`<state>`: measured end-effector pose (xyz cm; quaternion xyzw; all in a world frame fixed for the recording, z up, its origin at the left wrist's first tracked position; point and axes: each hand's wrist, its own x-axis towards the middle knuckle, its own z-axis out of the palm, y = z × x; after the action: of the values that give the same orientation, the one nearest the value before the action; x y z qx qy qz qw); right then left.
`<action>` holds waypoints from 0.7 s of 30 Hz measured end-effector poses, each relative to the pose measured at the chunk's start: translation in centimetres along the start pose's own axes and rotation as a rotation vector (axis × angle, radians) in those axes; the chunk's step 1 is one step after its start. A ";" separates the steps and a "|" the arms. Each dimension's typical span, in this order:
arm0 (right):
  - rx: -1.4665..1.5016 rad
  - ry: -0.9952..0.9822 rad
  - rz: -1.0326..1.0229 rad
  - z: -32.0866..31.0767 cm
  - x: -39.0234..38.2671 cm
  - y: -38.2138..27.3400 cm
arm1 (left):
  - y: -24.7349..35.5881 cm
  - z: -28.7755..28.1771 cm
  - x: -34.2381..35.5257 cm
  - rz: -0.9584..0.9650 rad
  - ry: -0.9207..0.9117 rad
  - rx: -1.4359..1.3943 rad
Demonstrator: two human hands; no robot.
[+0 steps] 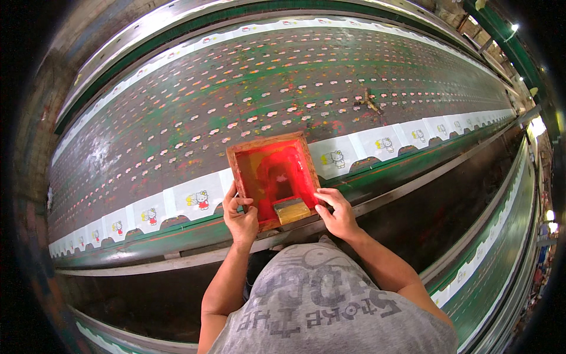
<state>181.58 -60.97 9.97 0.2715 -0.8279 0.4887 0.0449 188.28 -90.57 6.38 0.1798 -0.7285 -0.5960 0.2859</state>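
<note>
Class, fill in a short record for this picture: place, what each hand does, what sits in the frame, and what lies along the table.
place: long print table
left hand: grips the left edge of the wooden frame
right hand: grips the frame's right near corner
in frame: red ink, and a squeegee at the near end
on table: row of white pieces printed with a cartoon cat
</note>
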 end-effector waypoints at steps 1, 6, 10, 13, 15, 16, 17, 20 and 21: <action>0.022 0.016 0.013 -0.9 -0.3 0.9 | 0.3 1.2 -0.4 -0.001 0.004 -0.008; 0.123 0.068 0.082 -7.3 -1.2 5.7 | 0.6 9.4 -2.8 -0.026 0.005 -0.018; 0.076 0.064 0.059 -12.0 -1.5 9.0 | 0.0 15.2 -3.8 -0.058 0.003 -0.100; 0.112 0.055 0.072 -14.5 -1.4 10.6 | -0.1 17.9 -4.0 -0.114 -0.007 -0.169; 0.137 0.035 0.059 -15.7 -1.2 11.3 | -0.4 18.7 -4.1 -0.185 -0.005 -0.224; 0.136 0.022 0.038 -16.4 -1.1 11.7 | -0.4 19.1 -4.1 -0.221 -0.004 -0.256; 0.134 0.008 0.017 -16.9 -0.9 12.1 | -0.7 19.3 -4.1 -0.207 0.004 -0.284; 0.115 -0.029 -0.062 -18.3 -0.5 12.8 | -1.1 19.7 -4.2 -0.211 0.022 -0.342; 0.089 -0.045 -0.091 -18.8 -0.3 13.0 | -1.1 19.7 -4.2 -0.239 0.024 -0.340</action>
<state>171.79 -40.31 9.41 0.3215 -0.7929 0.5164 0.0365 178.98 -73.19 1.97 0.2211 -0.5876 -0.7379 0.2478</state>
